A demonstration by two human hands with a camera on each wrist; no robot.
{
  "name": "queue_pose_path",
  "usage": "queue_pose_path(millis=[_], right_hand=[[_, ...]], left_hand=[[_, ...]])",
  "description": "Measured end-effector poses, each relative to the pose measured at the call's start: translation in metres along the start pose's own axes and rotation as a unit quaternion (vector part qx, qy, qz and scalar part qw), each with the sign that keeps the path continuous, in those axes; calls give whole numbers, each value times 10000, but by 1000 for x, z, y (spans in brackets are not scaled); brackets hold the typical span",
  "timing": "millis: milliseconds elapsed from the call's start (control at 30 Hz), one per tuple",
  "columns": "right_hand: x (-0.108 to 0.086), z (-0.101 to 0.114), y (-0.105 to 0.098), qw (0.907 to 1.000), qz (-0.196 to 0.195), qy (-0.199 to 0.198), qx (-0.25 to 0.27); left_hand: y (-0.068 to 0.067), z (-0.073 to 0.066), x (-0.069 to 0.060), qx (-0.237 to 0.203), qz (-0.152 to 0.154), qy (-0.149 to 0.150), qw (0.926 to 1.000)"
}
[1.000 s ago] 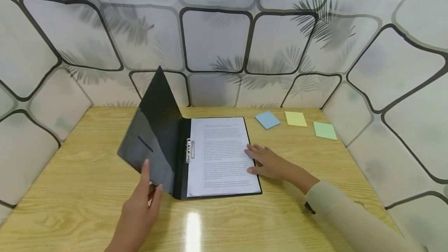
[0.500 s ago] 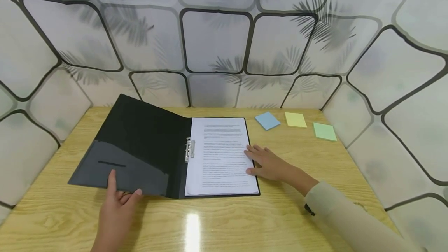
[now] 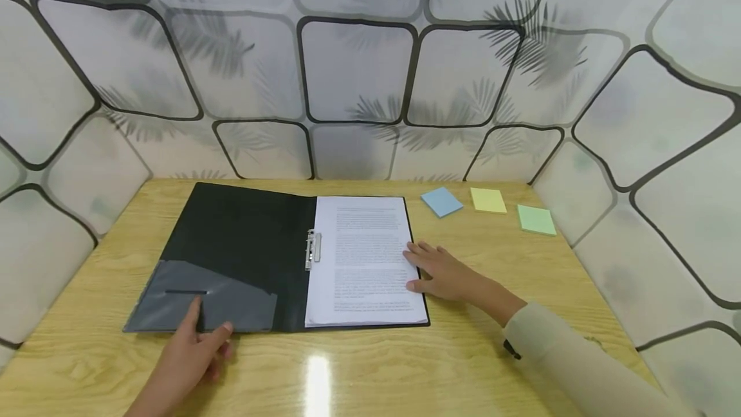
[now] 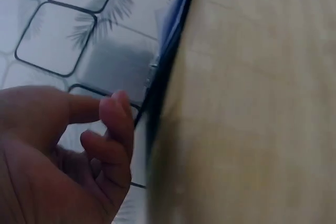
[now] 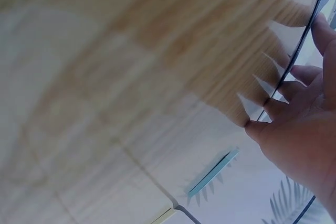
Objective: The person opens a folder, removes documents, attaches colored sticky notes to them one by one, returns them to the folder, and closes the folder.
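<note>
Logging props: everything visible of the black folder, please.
The black folder, plastic-looking, lies open on the wooden table. Its left cover has a grey, slotted pocket; a metal clip sits near the spine. Printed paper covers the right side. The left hand overlaps the pocket; the right hand touches the paper's edge.

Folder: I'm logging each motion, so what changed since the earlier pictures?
The cover swung down to the left and now lies flat; the left hand moved with it, no longer propping it up. The right hand stayed on the right edge of the papers, sticky notes unmoved.
</note>
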State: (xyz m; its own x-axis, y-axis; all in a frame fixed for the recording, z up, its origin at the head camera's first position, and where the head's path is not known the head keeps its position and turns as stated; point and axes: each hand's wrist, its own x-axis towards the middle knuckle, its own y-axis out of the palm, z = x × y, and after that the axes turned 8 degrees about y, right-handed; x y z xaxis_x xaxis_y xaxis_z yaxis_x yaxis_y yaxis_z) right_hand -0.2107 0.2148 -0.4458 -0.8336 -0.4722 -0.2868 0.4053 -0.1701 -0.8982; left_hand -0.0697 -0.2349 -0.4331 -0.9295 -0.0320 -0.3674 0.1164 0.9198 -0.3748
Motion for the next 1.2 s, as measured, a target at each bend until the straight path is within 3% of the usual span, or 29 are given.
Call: queue_pose_path(millis=[67,200,333,400,467,600,767,967,1067,1200], right_hand=[[-1,0,0,10000,-12,-9,5],[-3,-1,-1,10000,-37,-3,-3],[-4,-1,-3,10000,-32,-9,-13],[-3,-1,-3,10000,-22,-17,-8],[-3,0,-3,10000,-29,-35,-4],[0,-1,-1,10000,-18,-46,-32],[1,0,1,10000,26,5,-27],[-2,0,0,10000,30,26,29],[-2,0,0,10000,29,53,35],[-1,2,0,9999,18,35,92]], left_hand=[[1,-10,-2,343,247,154,9990],[9,-37,4,983,541,997,9887],[21,-64,25,1616,537,2211,9603],[28,-74,42,1944,537,2651,9429],[35,-81,61,2141,544,2902,9311],[46,-87,96,2394,697,2910,9237],[48,-82,125,2632,1091,2775,9175],[44,-74,141,2620,1373,2676,9170],[44,-72,144,2660,1334,2687,9161],[45,-70,144,2662,1232,2546,9215]])
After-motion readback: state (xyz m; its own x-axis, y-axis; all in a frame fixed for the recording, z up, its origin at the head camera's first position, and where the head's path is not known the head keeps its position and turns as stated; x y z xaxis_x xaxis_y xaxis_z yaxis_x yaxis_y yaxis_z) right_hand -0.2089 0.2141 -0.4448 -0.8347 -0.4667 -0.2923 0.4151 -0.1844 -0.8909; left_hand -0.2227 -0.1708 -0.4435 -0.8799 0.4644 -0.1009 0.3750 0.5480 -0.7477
